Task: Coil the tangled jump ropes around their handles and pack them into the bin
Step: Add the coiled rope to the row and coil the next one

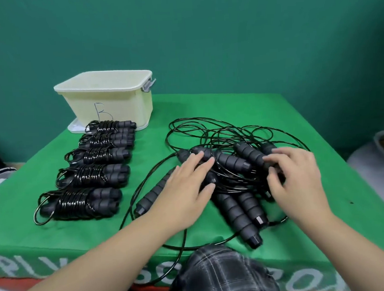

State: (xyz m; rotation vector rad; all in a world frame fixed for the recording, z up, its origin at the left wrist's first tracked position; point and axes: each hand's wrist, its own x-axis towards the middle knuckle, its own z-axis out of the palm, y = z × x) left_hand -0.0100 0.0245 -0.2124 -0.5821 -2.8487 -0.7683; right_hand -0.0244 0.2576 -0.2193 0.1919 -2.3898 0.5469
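Green-covered table (206,106): five coiled ropes (94,173) lined up, none seen in bin (107,94). Tangled pile (231,143) remains. Left hand (189,186) flat, fingers spread on pile; right hand (294,175) pinches cord, grip partly blurred.

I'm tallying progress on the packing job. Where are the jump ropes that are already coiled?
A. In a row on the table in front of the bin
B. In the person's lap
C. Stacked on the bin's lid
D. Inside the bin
A: the coiled ropes lie in a row on the green table, running toward the camera from the bin, beside the tangled pile that both hands reach into.
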